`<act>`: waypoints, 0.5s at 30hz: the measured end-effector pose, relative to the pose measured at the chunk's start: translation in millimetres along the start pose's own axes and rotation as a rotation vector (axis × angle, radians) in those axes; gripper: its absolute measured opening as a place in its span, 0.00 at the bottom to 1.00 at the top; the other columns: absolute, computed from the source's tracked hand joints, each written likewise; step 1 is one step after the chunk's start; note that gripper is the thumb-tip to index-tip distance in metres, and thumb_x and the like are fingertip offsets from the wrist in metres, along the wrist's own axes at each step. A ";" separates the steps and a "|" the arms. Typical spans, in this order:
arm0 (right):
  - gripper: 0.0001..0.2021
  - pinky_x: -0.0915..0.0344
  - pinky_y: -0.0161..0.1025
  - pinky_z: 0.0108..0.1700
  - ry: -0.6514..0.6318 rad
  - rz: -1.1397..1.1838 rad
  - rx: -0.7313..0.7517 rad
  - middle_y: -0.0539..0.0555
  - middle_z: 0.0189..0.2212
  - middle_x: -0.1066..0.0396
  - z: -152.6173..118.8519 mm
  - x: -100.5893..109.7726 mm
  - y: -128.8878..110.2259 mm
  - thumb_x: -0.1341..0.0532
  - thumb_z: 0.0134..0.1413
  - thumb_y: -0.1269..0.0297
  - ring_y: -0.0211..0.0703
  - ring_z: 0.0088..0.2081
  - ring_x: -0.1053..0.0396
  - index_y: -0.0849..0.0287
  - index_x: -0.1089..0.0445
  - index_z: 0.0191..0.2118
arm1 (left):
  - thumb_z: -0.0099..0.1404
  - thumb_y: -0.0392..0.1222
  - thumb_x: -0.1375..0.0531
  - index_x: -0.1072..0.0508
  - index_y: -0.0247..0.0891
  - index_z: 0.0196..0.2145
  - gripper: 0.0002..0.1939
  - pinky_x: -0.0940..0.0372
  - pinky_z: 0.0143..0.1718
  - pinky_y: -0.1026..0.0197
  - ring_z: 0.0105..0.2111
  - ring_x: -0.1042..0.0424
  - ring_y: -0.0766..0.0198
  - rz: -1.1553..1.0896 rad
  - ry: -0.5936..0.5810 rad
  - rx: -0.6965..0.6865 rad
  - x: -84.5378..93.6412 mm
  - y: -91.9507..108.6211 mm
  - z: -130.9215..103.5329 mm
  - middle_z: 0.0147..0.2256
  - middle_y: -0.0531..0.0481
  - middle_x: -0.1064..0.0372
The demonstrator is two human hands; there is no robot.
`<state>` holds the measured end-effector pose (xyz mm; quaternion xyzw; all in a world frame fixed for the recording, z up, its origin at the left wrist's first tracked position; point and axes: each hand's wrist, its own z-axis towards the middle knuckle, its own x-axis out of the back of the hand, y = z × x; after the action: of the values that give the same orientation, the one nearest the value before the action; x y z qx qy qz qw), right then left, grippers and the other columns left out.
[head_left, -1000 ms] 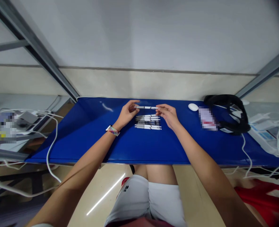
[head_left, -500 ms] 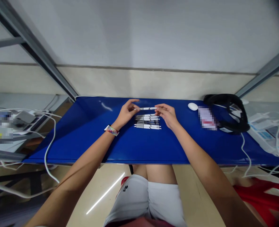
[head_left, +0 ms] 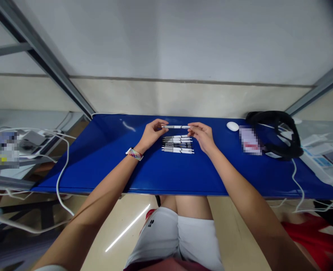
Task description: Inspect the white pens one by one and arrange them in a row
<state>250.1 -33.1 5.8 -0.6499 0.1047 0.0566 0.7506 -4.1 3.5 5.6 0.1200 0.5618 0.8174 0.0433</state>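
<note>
A white-and-grey pen (head_left: 177, 127) lies level between my two hands, just beyond a group of pens. My left hand (head_left: 152, 134) has thumb and index finger around its pointed end. The opposite end is between the fingertips of my right hand (head_left: 203, 136). Nearer to me, several similar pens (head_left: 178, 150) lie side by side on the blue table (head_left: 104, 158), their points to the left. Some overlap closely, so the single pens in the middle are hard to separate. My left wrist wears a patterned band (head_left: 134, 154).
To the right are a white oval object (head_left: 232, 126), a blurred card-like item (head_left: 250, 140) and a black headset-like band (head_left: 293, 131). A white cable (head_left: 61, 177) hangs over the table's left edge. Metal posts (head_left: 56, 71) rise at both sides, before a wall.
The held pen now sits slightly farther from the row, and more of its length shows between my hands. The whole view has shifted slightly.
</note>
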 end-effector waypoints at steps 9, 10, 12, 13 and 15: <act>0.14 0.24 0.47 0.44 -0.005 -0.015 -0.010 0.54 0.31 0.21 0.5 1.8 2.2 0.25 0.49 0.57 0.43 0.32 0.24 0.57 0.18 0.41 | 0.67 0.55 0.32 0.17 0.37 0.37 0.16 0.36 0.34 0.59 0.32 0.27 0.62 0.054 -0.002 0.082 1.5 4.0 -0.9 0.33 0.45 0.19; 0.14 0.24 0.47 0.44 -0.009 -0.011 -0.017 0.54 0.31 0.21 0.3 2.2 1.7 0.25 0.49 0.58 0.44 0.32 0.24 0.57 0.18 0.41 | 0.66 0.54 0.31 0.17 0.37 0.38 0.16 0.36 0.34 0.59 0.32 0.27 0.61 0.054 0.003 0.072 1.7 4.2 -0.8 0.33 0.45 0.19; 0.13 0.24 0.48 0.43 -0.015 -0.003 -0.022 0.54 0.30 0.21 0.3 2.7 0.9 0.25 0.49 0.59 0.44 0.32 0.24 0.58 0.17 0.41 | 0.66 0.53 0.31 0.17 0.38 0.38 0.15 0.36 0.34 0.59 0.32 0.27 0.62 0.050 0.007 0.058 1.8 4.7 -0.9 0.33 0.46 0.19; 0.13 0.24 0.48 0.43 -0.013 0.000 -0.021 0.54 0.30 0.21 0.4 2.8 0.6 0.26 0.49 0.59 0.44 0.31 0.24 0.57 0.17 0.40 | 0.66 0.53 0.31 0.17 0.38 0.39 0.15 0.36 0.35 0.59 0.32 0.26 0.62 0.045 0.004 0.055 1.6 4.9 -1.1 0.33 0.46 0.19; 0.12 0.24 0.47 0.43 -0.002 -0.002 -0.016 0.53 0.30 0.22 0.8 2.9 0.4 0.26 0.49 0.59 0.44 0.31 0.25 0.57 0.18 0.40 | 0.66 0.53 0.31 0.17 0.38 0.39 0.15 0.35 0.35 0.59 0.32 0.26 0.62 0.035 -0.010 0.057 0.9 4.9 -1.4 0.33 0.46 0.19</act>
<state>252.9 -32.4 4.9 -0.6560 0.1026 0.0574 0.7456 -5.0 0.6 9.8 0.1350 0.5826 0.8010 0.0283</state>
